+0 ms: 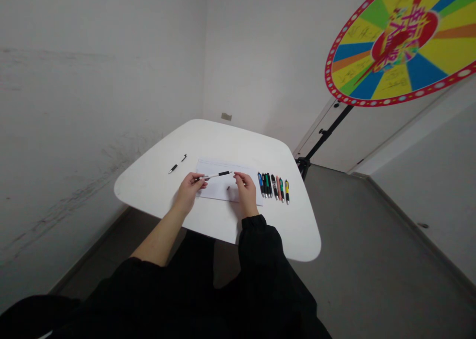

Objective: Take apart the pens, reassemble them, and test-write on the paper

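My left hand is closed on the rear part of a slim pen, which has a pale barrel and a black grip. The pen lies nearly level above a white sheet of paper, its tip pointing right. Right at that tip, my right hand is closed, thumb and fingers pinched together; what sits between them, if anything, is too small to make out. A small dark piece shows over the paper below the pen.
On the white table, a black pen front section and a black clip piece lie to the left. Several pens in different colours are lined up right of the paper. A colourful prize wheel stands beyond the table's right side.
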Available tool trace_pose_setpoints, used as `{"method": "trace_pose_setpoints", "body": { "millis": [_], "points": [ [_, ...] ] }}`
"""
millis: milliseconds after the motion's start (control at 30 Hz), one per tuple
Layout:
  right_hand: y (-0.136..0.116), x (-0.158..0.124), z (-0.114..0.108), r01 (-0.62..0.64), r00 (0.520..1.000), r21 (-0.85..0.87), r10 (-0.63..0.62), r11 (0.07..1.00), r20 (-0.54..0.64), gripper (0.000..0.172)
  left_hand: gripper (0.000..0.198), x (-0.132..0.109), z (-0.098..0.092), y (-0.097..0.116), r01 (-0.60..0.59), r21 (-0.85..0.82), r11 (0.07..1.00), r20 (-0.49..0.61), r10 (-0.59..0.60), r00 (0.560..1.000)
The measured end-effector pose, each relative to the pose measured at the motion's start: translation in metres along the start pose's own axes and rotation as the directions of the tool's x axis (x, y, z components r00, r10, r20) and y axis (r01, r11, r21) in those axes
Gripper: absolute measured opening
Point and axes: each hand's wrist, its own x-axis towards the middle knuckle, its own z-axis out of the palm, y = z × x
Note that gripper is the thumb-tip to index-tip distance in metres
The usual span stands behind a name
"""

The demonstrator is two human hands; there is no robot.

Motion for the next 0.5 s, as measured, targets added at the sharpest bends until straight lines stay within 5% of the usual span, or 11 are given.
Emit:
{"method": "trace_pose_setpoints", "body": {
  "millis": [167,500],
  "points": [
    [0.019,-0.005,-0.009,0.293,0.950,-0.418,-0.211,0.860,0.232,0.023,0.031,0.001,-0.001,-0.002,0.008,-0.007,1.000,-0.007,-0.008,1.000],
    [0.025,-0.007,-0.010,0.386,0.896,-0.562,-0.151,0.731,0.418,0.019,0.030,0.000,0.001,0.000,0.011,-0.003,1.000,-0.011,-0.011,1.000]
  ]
}}
